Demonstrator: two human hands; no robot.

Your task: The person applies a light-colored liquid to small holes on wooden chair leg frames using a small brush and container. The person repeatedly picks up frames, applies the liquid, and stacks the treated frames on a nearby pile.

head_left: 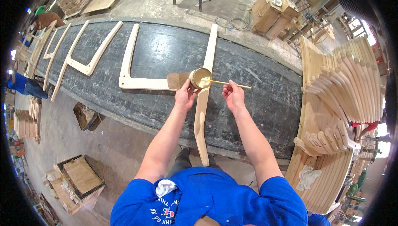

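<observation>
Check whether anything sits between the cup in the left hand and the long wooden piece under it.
Nothing visible does. The left hand holds the small cup directly over the long curved wooden piece; the right hand holds a thin stick reaching into the cup from the side.

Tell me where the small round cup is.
In the head view, the small round cup is centre frame, held in the left hand above the pale curved wooden piece.

Bright, even indoor light; blown-out glare from windows at far right and upper left edges. Soft short shadows under the curved wood pieces on the dark bench. Strong fisheye bending, black vignette corners. Centre sharp, rim soft.
</observation>
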